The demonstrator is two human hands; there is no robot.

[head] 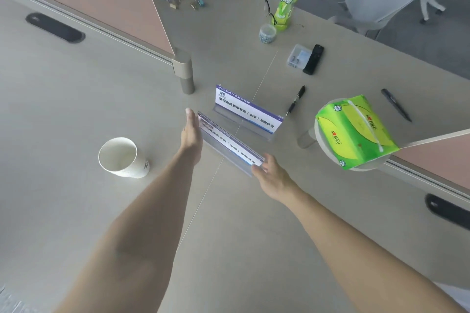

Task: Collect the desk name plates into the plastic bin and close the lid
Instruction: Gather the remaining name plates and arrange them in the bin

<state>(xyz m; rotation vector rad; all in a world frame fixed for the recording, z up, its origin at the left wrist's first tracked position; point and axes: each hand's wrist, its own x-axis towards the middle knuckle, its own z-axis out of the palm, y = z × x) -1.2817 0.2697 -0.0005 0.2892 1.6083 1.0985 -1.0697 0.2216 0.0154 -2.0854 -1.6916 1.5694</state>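
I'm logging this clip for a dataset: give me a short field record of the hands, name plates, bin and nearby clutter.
left hand: flat against left end of near name plate
right hand: fingers at its right end
far name plate: standing on desk, untouched
plastic bin: not in view
nearby: paper cup, tissue pack, pen
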